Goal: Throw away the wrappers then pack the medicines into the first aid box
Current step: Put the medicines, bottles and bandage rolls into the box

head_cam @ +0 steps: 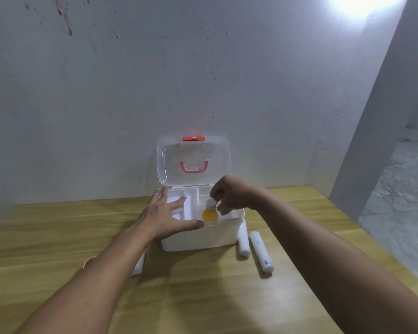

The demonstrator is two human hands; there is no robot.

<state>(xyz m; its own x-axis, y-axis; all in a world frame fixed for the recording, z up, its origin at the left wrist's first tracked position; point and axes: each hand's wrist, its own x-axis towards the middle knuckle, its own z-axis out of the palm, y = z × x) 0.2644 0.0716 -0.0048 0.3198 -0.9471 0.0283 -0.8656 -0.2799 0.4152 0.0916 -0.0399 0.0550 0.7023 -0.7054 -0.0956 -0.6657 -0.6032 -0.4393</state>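
Orange-filled bottle [210, 215] stands upright at the first aid box's [203, 235] right side, white cap pinched from above by right-hand fingers [219, 208]; the left hand [165, 215] lies spread, empty, on the near-left rim.

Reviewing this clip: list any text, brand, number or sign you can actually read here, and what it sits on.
No legible text anywhere.
Red latch on the clear plastic lid of the white first aid box: faint white mark, too blurred to read.
White wrapped roll on the wooden table: small blue print near its end, too small to read.
Orange bottle with white cap: no label visible.
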